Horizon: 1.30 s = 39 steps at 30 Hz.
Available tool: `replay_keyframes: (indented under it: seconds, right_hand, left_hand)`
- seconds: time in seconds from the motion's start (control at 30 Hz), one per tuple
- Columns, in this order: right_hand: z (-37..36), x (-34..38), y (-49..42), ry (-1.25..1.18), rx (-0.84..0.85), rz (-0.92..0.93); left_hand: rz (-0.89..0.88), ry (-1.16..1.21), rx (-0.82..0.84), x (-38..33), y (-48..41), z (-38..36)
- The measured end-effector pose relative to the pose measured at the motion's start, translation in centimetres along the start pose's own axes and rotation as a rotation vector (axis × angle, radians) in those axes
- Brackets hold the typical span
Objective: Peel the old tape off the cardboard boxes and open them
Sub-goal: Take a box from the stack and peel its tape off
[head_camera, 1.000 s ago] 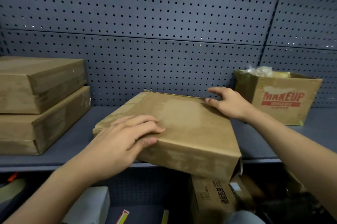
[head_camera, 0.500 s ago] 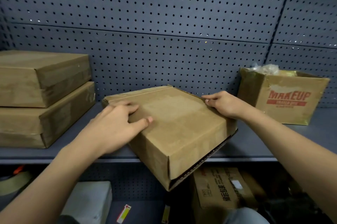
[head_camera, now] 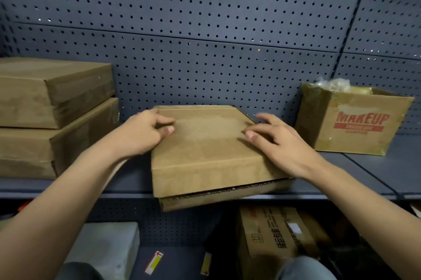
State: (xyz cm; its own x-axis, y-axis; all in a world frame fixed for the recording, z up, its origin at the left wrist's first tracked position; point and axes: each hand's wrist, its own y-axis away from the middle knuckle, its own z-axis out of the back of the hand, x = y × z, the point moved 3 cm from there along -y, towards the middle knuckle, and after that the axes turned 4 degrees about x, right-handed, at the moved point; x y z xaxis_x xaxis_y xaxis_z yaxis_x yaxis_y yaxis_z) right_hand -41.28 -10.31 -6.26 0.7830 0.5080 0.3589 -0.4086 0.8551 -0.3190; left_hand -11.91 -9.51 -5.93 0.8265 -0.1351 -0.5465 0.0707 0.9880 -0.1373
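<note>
A flat brown cardboard box (head_camera: 209,149) lies on the grey shelf (head_camera: 373,172), its front end sticking out past the shelf's edge. A dark gap runs along the box's front where the lid meets the base. My left hand (head_camera: 143,133) rests on the box's top left side, fingers loosely bent, thumb on the lid. My right hand (head_camera: 275,140) lies on the top right side with fingers spread over the right edge. Glossy patches of old tape show faintly on the lid.
Two flat cardboard boxes (head_camera: 52,117) are stacked at the left of the shelf. An open box printed MAKEUP (head_camera: 350,122) stands at the right. A pegboard wall (head_camera: 205,40) backs the shelf. Below sit another printed carton (head_camera: 273,234) and a grey-white box (head_camera: 104,247).
The box has been turned on the shelf from a diagonal lie to facing me squarely. Both hands shifted with it, my left hand to the top left and my right to the top right.
</note>
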Motion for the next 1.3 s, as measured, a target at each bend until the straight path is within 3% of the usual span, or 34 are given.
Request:
replay_keyframes:
  seconds: [0.1,0.23,0.37,0.5,0.6,0.77,1.07,1.3]
  right_hand:
    - [-0.5,2.0,1.6,0.199,0.104,0.193]
    - [-0.9,3.7,2.2,0.381,0.089,0.247]
    - [-0.9,4.8,2.0,0.472,0.099,0.221]
    - [-0.8,5.7,1.9,0.518,0.161,0.2]
    - [-0.9,5.9,1.6,0.521,0.19,0.22]
    - [-1.2,6.4,1.9,0.547,0.239,0.253]
    - [0.5,7.0,0.6,0.414,0.506,0.155]
    - [1.1,6.9,-0.5,0.325,0.522,0.151]
  left_hand:
    - [0.003,0.008,-0.129,-0.6,-0.2,0.4]
    - [0.015,-0.019,-0.232,-0.5,0.1,1.3]
    - [-0.046,-0.068,-0.217,-2.3,2.1,1.4]
    - [-0.157,-0.102,-0.086,-4.6,4.7,0.6]
    - [-0.189,-0.204,-0.008,-5.4,5.9,0.1]
    - [-0.207,-0.458,-0.061,-5.5,6.3,-0.8]
    - [-0.209,-0.387,-0.055,-4.1,6.7,-0.2]
    - [-0.294,-0.29,-0.067,-4.1,6.2,0.4]
